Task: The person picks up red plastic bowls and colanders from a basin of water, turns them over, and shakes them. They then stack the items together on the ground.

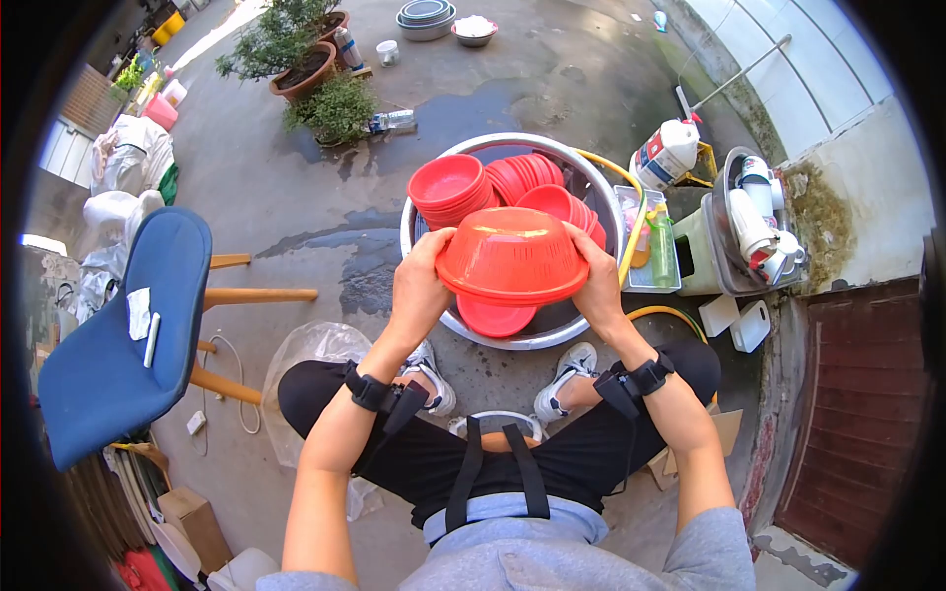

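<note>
Over the middle of the big metal tub (532,344), a red basket (512,258), seemingly upside down, is held up by the left hand (424,281) and the right hand (594,281), each clasping its rim from opposite sides with curled fingers. Inside the tub, nesting looks well along: one stack of red bowls (451,187) stands at the far left, and more nested bowls (527,175) lean towards the far side and right. Nearer the tub's front, a red dish (496,318) sits partly hidden by the raised basket, and how much is left cannot be told
</note>
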Motion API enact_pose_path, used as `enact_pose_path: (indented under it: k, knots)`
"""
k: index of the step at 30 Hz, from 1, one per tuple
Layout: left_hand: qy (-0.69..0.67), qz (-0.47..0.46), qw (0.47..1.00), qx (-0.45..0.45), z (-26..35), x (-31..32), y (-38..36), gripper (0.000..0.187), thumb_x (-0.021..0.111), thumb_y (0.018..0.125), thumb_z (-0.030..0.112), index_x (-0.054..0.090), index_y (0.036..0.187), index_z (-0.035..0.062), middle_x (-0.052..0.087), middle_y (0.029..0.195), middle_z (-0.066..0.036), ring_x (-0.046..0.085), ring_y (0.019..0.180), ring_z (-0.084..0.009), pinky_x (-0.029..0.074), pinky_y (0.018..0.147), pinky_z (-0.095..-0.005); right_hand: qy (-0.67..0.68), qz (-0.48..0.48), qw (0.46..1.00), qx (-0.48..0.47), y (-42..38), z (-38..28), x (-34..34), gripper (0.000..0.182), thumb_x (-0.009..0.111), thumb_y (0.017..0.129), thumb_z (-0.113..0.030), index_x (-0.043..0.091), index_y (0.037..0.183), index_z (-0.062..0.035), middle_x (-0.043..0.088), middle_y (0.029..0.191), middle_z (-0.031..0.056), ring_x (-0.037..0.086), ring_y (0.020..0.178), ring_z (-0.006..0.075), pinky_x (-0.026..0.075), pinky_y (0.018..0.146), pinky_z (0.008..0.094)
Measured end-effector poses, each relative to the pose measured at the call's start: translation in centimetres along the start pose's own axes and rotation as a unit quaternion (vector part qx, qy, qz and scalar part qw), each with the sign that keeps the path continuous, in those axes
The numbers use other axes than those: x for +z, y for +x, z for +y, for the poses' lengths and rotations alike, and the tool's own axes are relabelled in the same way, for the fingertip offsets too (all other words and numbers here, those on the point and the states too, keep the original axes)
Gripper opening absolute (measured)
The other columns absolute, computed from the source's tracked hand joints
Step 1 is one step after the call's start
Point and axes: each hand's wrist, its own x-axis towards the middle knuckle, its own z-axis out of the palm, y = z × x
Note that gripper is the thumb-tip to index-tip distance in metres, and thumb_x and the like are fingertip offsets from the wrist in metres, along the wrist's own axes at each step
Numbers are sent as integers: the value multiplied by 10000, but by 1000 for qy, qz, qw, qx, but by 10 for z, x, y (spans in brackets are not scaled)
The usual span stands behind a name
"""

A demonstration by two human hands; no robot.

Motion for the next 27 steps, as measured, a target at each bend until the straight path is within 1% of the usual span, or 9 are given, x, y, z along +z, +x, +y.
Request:
enact_pose_path:
  k: [1, 6, 8, 10, 17, 19, 24, 26, 27]
  knots:
    - [-3, 12, 999, 30, -1, 0, 0, 342, 641, 796, 65, 591, 1135, 59, 634, 1087, -131, 631, 973, -327, 517, 798, -365, 2, -1, 1000, 2, -1, 0, 1, 408, 606, 818, 37, 569, 1221, -10, 662, 1114, 189, 639, 1077, 273, 491, 907, 316]
    - [-36, 17, 998, 47, 4, -4, 1, 324, 629, 798, 45, 600, 1121, 46, 635, 1084, -135, 629, 984, -324, 509, 822, -353, -4, 7, 1000, -28, -1, 1, 2, 463, 630, 823, 5, 521, 1271, -38, 658, 1115, 191, 637, 1080, 279, 495, 894, 324]
    - [-48, 22, 997, 48, 5, -4, 2, 328, 628, 796, 37, 599, 1122, 42, 635, 1082, -135, 629, 987, -322, 505, 830, -349, 5, 26, 999, -38, 0, -4, 0, 528, 658, 811, -31, 488, 1308, -88, 657, 1113, 170, 638, 1053, 315, 522, 846, 349]
    - [-60, 34, 996, 65, 5, -2, 2, 336, 629, 795, 27, 596, 1129, 39, 636, 1075, -135, 630, 987, -316, 502, 839, -343, 3, 29, 999, -40, 1, -6, -1, 540, 661, 811, -32, 478, 1315, -98, 660, 1104, 168, 641, 1045, 315, 524, 841, 352]
    - [-60, 47, 996, 49, 2, 0, 4, 315, 624, 798, 12, 606, 1112, 36, 639, 1021, -141, 635, 942, -317, 498, 810, -347, -32, 39, 999, -18, -1, 1, 1, 558, 675, 802, -47, 466, 1314, -125, 678, 1035, 170, 657, 991, 331, 540, 796, 371]
    - [-80, 48, 995, 30, 0, 0, 4, 294, 623, 795, 6, 614, 1087, 34, 636, 978, -140, 633, 903, -316, 495, 780, -350, -27, 37, 999, -16, -1, -1, 2, 548, 681, 798, -55, 471, 1300, -126, 681, 1022, 170, 658, 980, 335, 543, 783, 375]
    - [-76, 84, 993, 43, -10, 3, 7, 245, 629, 797, 21, 619, 1041, 33, 618, 920, -133, 624, 847, -306, 490, 746, -351, -16, 25, 999, -12, -2, 2, 6, 511, 698, 790, -75, 488, 1254, -115, 686, 983, 169, 668, 934, 336, 541, 742, 380]
    - [-64, 91, 993, 48, -12, 3, 8, 229, 634, 799, 31, 619, 1028, 33, 613, 906, -131, 622, 834, -301, 490, 736, -352, -28, -2, 999, 45, -3, -4, 4, 432, 671, 811, -24, 534, 1218, -67, 681, 989, 196, 680, 947, 306, 538, 753, 349]
    - [-74, 81, 994, 27, -10, 1, 8, 212, 641, 811, 50, 621, 1022, 35, 607, 892, -129, 616, 825, -302, 487, 729, -355, -28, -2, 999, 45, -3, -1, 5, 432, 671, 811, -24, 534, 1218, -67, 681, 989, 196, 680, 947, 306, 538, 753, 349]
